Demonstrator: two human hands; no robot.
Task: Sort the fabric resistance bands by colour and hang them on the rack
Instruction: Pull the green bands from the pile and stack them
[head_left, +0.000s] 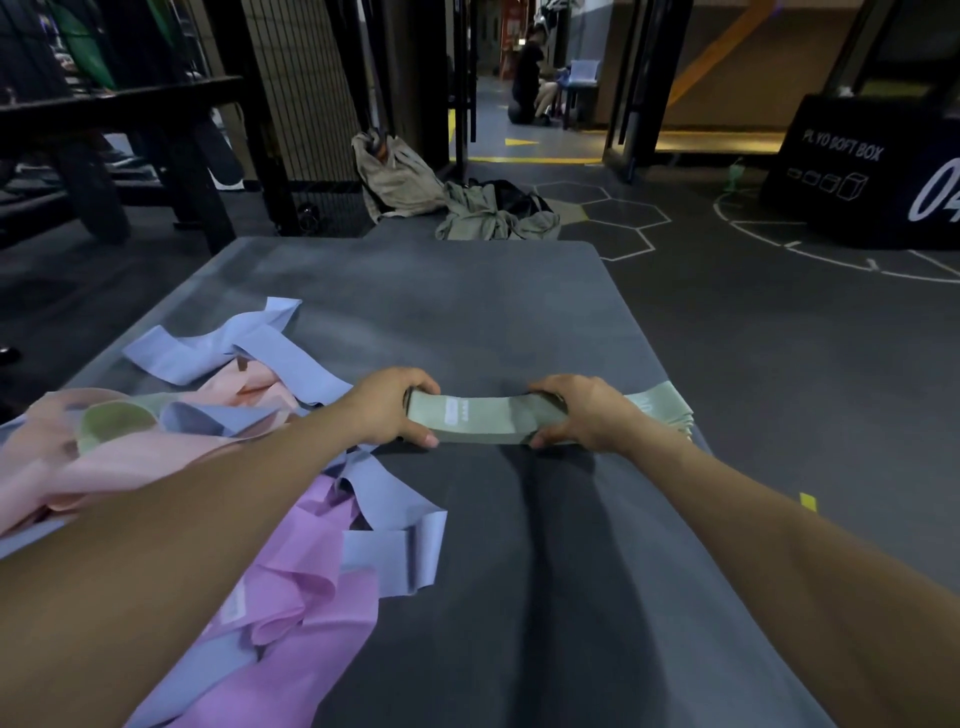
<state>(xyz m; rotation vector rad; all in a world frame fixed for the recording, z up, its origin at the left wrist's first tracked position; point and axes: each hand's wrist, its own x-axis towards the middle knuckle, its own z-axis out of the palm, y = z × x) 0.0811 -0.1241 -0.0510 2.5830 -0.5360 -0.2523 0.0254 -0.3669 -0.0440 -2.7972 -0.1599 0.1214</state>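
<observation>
Green band (483, 422), mid-frame: flat, stretched w/ white label up, on grey worktop (467, 301). Green stack (662, 413) just right of it, neat. Left half of frame: loose tangle of blue (291, 358), peach (130, 462), purple (306, 582) bands; one green loop (111, 423) among them.

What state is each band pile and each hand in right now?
Left hand: grips green band's left end.
Right hand: grips its right end.
Green band: held flat between both hands, over the mat.
Green stack: flat, neat, beside right hand.
Mixed bands: tangled, unsorted, blue, pink, purple.
Mat: lying flat.
</observation>
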